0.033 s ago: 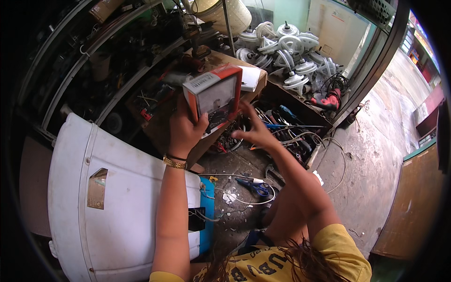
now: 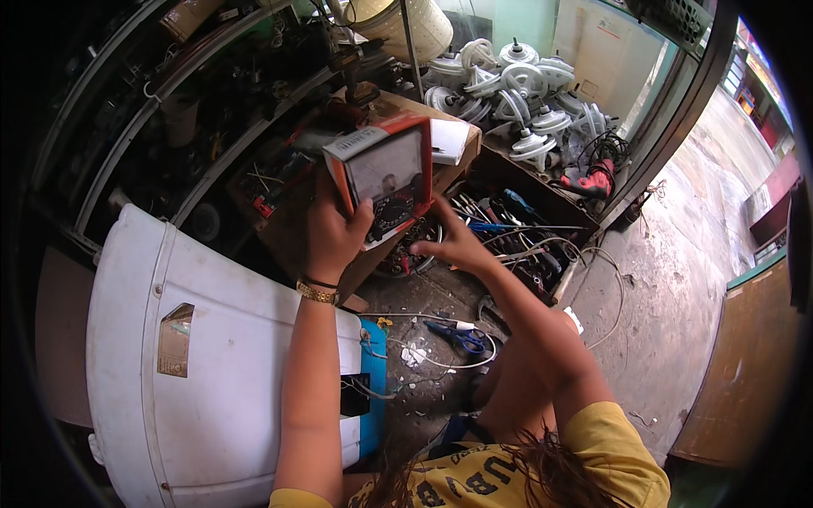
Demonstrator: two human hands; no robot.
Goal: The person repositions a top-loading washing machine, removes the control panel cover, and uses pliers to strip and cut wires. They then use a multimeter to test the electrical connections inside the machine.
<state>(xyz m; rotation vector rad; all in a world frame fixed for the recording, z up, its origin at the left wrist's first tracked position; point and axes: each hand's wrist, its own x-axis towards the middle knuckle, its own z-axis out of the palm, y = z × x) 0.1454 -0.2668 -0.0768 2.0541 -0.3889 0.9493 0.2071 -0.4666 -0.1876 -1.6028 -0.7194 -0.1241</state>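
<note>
The left forearm (image 2: 310, 389) is stretched forward, nearly straight from the lower edge of the view, and the left hand (image 2: 333, 233) is closed in a grip, its thumb (image 2: 362, 217) pointed upward and the rest of its grasp mostly hidden. The right arm (image 2: 532, 313) is bent at the elbow and slanted inward to the left. The right hand (image 2: 464, 244) is held near the left one, loosely curved, with thumb and index finger (image 2: 445, 217) spread apart.
</note>
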